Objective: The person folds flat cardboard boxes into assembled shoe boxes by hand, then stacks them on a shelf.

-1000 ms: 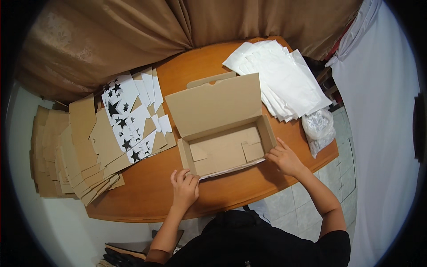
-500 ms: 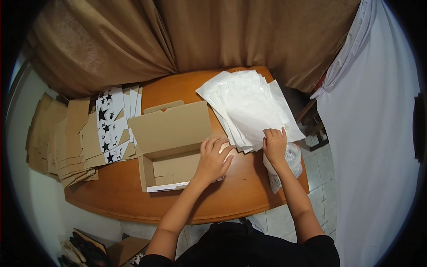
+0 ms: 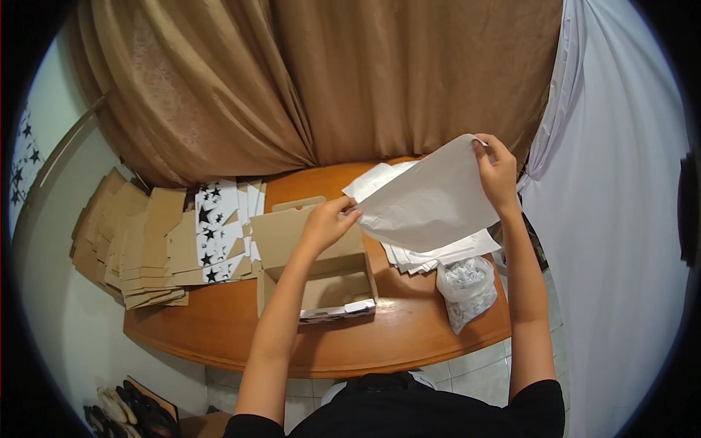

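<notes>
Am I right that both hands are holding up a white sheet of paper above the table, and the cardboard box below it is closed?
Not quite. In the head view the left hand and right hand do hold the white sheet up over the table, but the cardboard box is open, its lid standing up at the back.

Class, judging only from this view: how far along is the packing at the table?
Done: one cardboard box stands folded and open, nothing visible inside. In hand: the left hand and right hand hold a white sheet up by two corners. Left: the white stack, flat cardboard blanks and a plastic bag remain unused.
</notes>
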A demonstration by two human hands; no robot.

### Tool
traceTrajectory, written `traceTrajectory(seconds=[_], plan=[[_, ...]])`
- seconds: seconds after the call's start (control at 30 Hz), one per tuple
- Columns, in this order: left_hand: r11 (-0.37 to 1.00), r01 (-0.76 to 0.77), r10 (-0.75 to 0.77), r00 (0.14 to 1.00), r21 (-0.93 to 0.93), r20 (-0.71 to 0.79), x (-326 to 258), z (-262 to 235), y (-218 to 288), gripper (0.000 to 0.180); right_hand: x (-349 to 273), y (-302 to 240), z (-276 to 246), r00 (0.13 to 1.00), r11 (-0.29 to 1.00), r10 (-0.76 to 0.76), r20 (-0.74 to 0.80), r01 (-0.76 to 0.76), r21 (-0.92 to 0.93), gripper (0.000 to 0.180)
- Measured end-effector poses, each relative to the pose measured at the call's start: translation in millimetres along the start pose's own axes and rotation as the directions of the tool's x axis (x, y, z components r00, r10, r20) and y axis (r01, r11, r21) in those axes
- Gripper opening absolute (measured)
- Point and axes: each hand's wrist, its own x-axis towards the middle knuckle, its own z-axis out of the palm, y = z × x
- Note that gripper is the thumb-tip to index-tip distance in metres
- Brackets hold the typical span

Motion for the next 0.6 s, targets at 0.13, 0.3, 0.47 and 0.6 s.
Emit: traceTrajectory(seconds=[0.13,0.3,0.47,0.6], plan=[[0.982,-0.101,0.105,0.994,0.158,-0.016,-26.7,-72.3,-9.6,0.020,5.8,-6.1,11.9,0.932,0.933,0.299,0.203,-0.330,0.142,0.017],[0.818,-0.197,0.339,0.924,0.541,-0.178,-65.3,-143.6,-11.1,0.014,-12.2,-28.9,52.8,0.940,0.921,0.226,0.257,-0.292,0.258,0.016],[0.602,-0.124,0.538,0.793,0.789,-0.287,-126.9,-178.1,3.0,0.009,-50.1,-72.8,51.1,0.974,0.952,-0.087,0.208,0.019,0.307,0.011],[0.548,-0.134,0.506,0.839,0.826,-0.199,-185.8,-168.9,-22.6,0.008,-113.3,-82.2,41.5,0.857,0.985,-0.151,0.493,0.087,0.152,0.029]])
